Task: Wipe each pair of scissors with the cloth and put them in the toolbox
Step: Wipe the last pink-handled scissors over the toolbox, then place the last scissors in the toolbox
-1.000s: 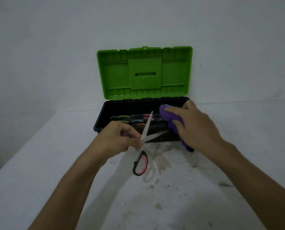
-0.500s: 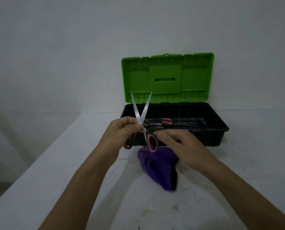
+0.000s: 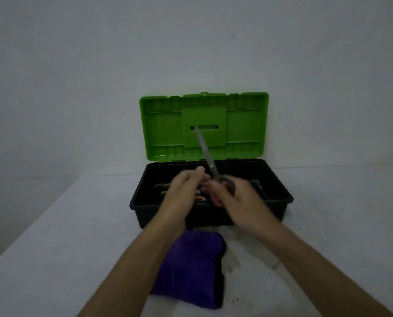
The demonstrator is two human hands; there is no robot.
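— Head view: where are the scissors (image 3: pixel 208 156)?
— Up over the open toolbox (image 3: pixel 280 191), blades closed together and pointing up and far, the tip showing against the green lid (image 3: pixel 168 126). The handles are down between the two hands.
— Which hand has them?
— The right hand (image 3: pixel 239 197) has its fingers curled round the handle end; a bit of pink shows under them. The left hand (image 3: pixel 184 191) is just left of the blades, fingers bent with the thumb up near the pivot. It's blurred, so I cannot tell whether it really pinches the scissors or only touches them.
— And the cloth (image 3: pixel 191 266)?
— Purple, lying on the table (image 3: pixel 53 236) near the toolbox's near wall, partly under the left forearm. Neither hand is on it.
— Anything inside the toolbox?
— More scissors (image 3: pixel 162 187), with green and orange handles showing left of the hands, lying on the bottom. The lid stands upright at the far side, against a pale wall (image 3: pixel 76 65).
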